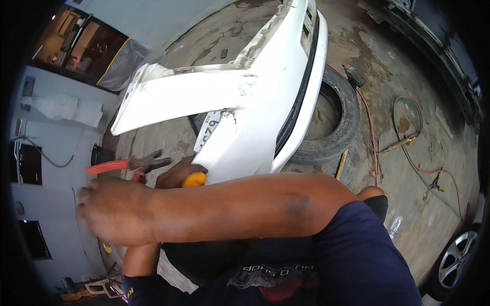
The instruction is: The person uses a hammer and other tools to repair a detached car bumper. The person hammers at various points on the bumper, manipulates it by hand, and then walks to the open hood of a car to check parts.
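Observation:
My right forearm reaches across the front of me to the left. At its end my right hand [115, 211] is closed and somewhat blurred. Just above it are pliers [148, 162] with splayed red handles; the lower handle runs down behind this hand, and its grip is partly hidden. Beyond the forearm my left hand [176, 172] is curled at the near edge of a white car bumper [242, 122]. An orange, rounded handle [194, 179] sticks out from under its fingers; the rest of that piece is hidden. The bumper has scuffs and dark cracked spots at its corner.
The bumper lies against a black tire [344, 120] on the stained concrete floor. Red and green hoses with a brass torch [398, 144] trail at right. A wooden stick [342, 163] lies by the tire. A car wheel [458, 259] stands at lower right; a wall rises at left.

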`<state>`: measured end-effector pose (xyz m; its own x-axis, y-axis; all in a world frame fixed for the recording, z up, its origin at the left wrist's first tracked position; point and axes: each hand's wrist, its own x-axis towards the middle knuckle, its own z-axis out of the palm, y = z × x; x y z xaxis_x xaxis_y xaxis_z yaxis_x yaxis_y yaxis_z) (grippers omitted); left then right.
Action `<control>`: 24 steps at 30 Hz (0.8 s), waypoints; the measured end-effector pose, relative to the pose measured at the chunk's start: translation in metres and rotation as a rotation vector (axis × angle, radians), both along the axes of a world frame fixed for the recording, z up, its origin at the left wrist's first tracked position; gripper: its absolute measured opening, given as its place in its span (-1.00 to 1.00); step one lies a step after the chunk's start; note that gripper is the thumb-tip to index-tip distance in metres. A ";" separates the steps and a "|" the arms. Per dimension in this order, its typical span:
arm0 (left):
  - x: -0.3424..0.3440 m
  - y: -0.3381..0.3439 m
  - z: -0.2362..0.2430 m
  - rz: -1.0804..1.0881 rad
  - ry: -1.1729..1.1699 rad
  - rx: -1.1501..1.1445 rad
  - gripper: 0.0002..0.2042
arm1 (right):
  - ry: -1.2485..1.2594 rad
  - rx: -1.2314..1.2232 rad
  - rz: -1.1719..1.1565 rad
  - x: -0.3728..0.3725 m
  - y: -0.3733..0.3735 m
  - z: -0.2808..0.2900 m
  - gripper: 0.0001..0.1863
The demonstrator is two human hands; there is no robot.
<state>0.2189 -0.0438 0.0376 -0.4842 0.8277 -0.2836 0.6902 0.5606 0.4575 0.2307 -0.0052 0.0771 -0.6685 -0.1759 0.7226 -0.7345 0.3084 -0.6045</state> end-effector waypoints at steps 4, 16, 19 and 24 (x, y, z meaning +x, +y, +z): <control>0.005 0.025 0.029 0.580 -0.541 0.150 -0.69 | 0.271 -0.334 0.124 0.050 0.096 0.040 -0.85; -0.055 0.058 -0.013 0.267 -0.604 0.207 -0.34 | -0.616 -0.202 -0.854 0.148 0.271 -0.067 -0.56; -0.056 0.059 -0.023 0.411 -0.827 0.341 -0.32 | -0.618 -0.177 -0.847 0.132 0.260 -0.084 -0.46; -0.067 0.061 -0.033 0.344 -0.862 0.378 -0.28 | -0.551 0.082 -0.859 0.088 0.244 -0.080 -0.20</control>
<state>0.1518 0.0171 0.0041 -0.4671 0.7896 -0.3979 -0.1329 0.3821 0.9145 0.3189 0.2387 -0.0027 -0.8277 0.4839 0.2843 0.1274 0.6553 -0.7445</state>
